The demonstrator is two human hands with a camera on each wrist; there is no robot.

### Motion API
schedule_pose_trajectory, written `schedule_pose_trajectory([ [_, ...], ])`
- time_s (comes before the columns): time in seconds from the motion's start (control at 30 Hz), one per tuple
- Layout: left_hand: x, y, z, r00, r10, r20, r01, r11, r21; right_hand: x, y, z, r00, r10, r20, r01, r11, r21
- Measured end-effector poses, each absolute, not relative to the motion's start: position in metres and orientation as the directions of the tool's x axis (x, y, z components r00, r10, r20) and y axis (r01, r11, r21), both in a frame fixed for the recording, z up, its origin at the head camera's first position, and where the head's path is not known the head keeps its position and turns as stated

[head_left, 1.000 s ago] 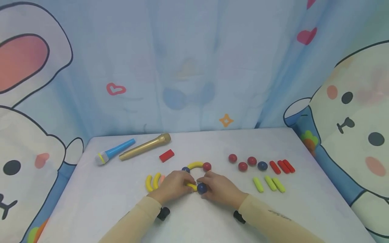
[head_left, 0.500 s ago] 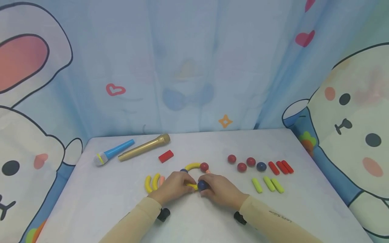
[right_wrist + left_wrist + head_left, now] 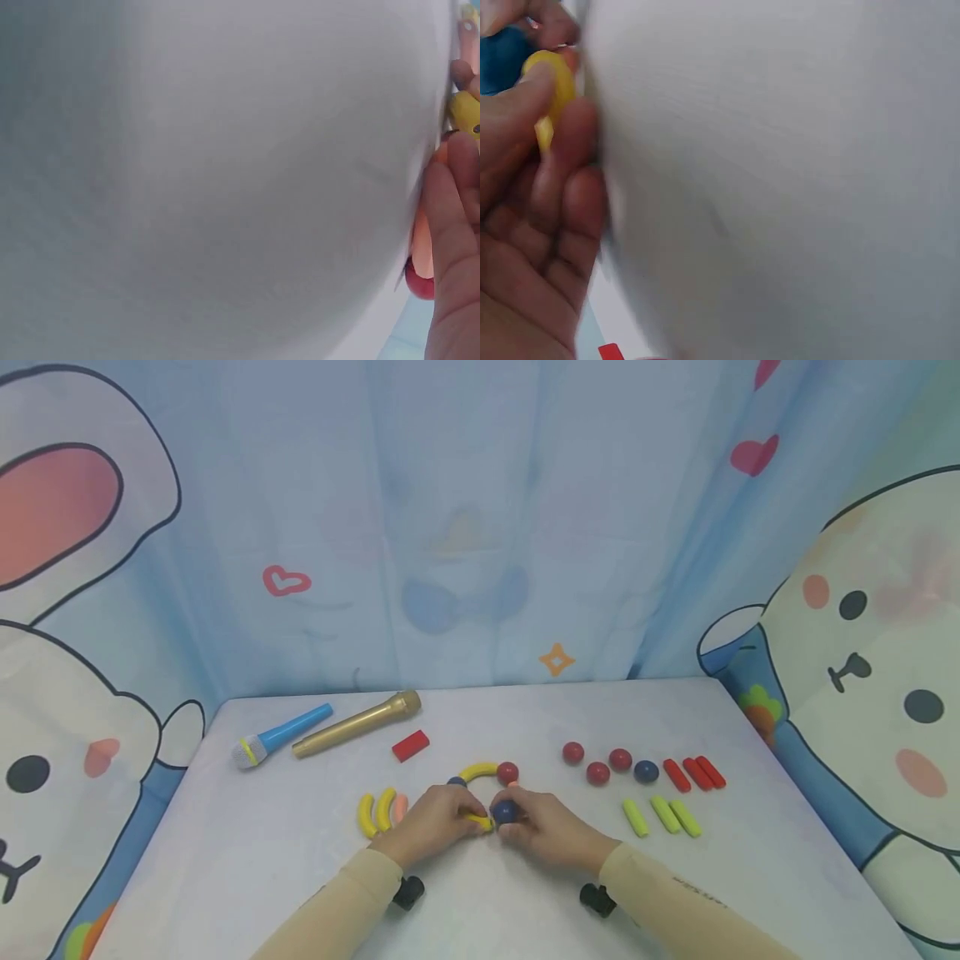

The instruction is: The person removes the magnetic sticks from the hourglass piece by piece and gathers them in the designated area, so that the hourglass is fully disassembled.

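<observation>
Near centre of the counter (image 3: 525,910) — left hand (image 3: 427,822) pinches a yellow curved piece (image 3: 477,819), grip clamped on it; right hand (image 3: 547,831) holds a blue ball (image 3: 504,812) against its end, grip clamped too. Just beyond, a yellow arc (image 3: 478,770) with a red ball (image 3: 507,772) — far left, two toy microphones (image 3: 322,733)

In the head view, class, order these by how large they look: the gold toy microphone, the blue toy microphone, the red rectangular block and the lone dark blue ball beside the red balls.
1. Gold toy microphone
2. Blue toy microphone
3. Red rectangular block
4. Dark blue ball

All lie at similar depth, so the ranking seems safe.
</observation>
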State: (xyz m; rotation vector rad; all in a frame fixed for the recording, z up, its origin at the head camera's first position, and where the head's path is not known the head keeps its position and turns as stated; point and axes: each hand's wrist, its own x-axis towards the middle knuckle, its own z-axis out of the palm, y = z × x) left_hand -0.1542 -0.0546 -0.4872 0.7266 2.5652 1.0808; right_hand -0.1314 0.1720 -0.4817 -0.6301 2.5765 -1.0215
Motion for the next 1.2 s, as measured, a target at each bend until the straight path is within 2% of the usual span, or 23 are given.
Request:
schedule_pose_trajectory([
  [0.17, -0.153, -0.057, -0.487, -0.849, 0.528, -0.04, 0.345, 0.609, 0.714, -0.134, 0.175, -0.48, -0.847, -0.522, -0.1, -0.275, 0.59, -0.759],
  [0.37, -0.155, -0.06, -0.488, -0.839, 0.543, -0.04, 0.366, 0.617, 0.697, -0.136, 0.182, -0.473, -0.847, -0.523, -0.091, -0.276, 0.58, -0.767],
  [0.57, -0.157, -0.061, -0.488, -0.835, 0.549, -0.027, 0.386, 0.62, 0.683, -0.147, 0.203, -0.455, -0.907, -0.411, -0.089, -0.22, 0.645, -0.732],
  [0.8, -0.158, -0.062, -0.491, -0.832, 0.554, -0.017, 0.389, 0.605, 0.695, -0.179, 0.256, -0.43, -0.952, -0.297, -0.071, -0.155, 0.671, -0.725],
  [0.97, -0.158, -0.063, -0.49, -0.835, 0.551, -0.015, 0.387, 0.605, 0.695, -0.207, 0.29, -0.426, -0.966, -0.244, -0.083, -0.13, 0.739, -0.661],
  [1.2, -0.157, -0.062, -0.489, -0.829, 0.558, -0.036, 0.387, 0.619, 0.684, -0.234, 0.303, -0.434, -0.958, -0.197, -0.208, -0.054, 0.837, -0.544],
])
